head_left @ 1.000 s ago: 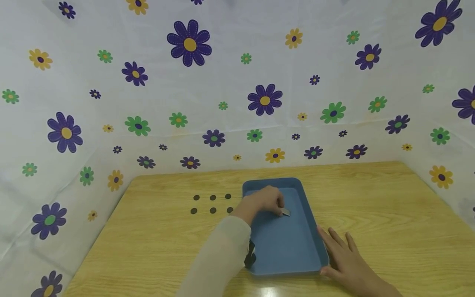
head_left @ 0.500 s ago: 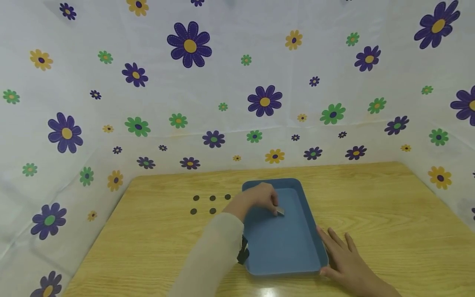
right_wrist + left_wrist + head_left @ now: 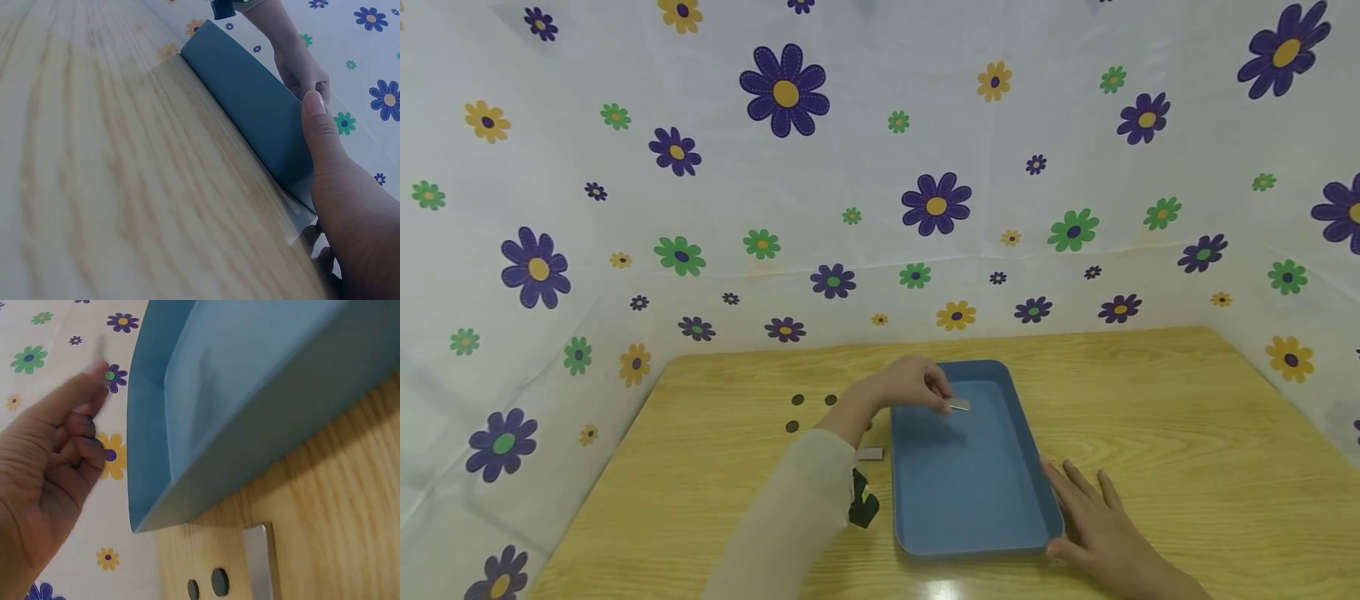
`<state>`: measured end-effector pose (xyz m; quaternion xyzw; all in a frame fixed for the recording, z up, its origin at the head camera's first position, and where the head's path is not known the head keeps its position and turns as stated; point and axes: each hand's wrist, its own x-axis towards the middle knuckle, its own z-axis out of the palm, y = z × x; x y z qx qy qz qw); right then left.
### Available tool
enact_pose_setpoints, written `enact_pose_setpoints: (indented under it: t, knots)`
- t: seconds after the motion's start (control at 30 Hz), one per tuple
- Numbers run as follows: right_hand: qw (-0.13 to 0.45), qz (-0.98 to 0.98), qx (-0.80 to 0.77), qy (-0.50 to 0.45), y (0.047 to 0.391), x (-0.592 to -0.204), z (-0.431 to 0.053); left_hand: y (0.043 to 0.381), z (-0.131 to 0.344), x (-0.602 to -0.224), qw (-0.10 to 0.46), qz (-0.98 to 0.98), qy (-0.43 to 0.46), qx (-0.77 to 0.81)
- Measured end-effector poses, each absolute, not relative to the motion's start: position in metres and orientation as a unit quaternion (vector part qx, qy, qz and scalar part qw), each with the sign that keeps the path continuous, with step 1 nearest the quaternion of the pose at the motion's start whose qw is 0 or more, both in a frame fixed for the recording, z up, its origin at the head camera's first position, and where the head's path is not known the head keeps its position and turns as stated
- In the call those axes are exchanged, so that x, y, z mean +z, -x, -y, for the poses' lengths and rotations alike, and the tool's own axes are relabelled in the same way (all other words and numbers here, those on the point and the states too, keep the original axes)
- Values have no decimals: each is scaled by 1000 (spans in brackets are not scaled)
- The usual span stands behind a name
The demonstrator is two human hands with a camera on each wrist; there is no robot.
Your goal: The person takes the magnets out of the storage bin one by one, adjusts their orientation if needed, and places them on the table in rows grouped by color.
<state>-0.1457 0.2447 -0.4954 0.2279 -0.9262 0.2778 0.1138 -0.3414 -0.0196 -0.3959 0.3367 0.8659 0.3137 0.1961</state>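
Note:
My left hand (image 3: 906, 387) is raised over the upper left part of a blue tray (image 3: 977, 500). Between thumb and fingertips it pinches a small flat silver rectangular piece (image 3: 959, 405), which looks blurred in the left wrist view. My right hand (image 3: 1101, 533) rests against the tray's near right corner, fingers extended along the outer wall and thumb at the front. From the right wrist view, the thumb (image 3: 322, 128) lies against the tray's wall. On the table left of the tray lies a second flat silver bar (image 3: 258, 559), partly behind my left sleeve in the head view.
Small black discs (image 3: 797, 400) lie on the wooden table (image 3: 700, 500) left of the tray; my left forearm hides some of them. A dark strap (image 3: 862, 500) is on the left wrist. Flower-printed white cloth (image 3: 850, 167) encloses the back and sides.
My left hand has lifted and shifted left with the silver piece, off the tray floor. The silver bar beside the tray has come into view. My right hand stays in place.

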Motion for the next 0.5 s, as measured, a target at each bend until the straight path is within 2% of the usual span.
enact_pose_setpoints:
  t: [0.2,0.5]
  knots:
    - [126,924,278,-232,145,-497,-246,339,36,-397,166,-856,-308,381]
    - [121,925,275,-234,145,-496,-244,333,58,-401,96,-871,-291,384]
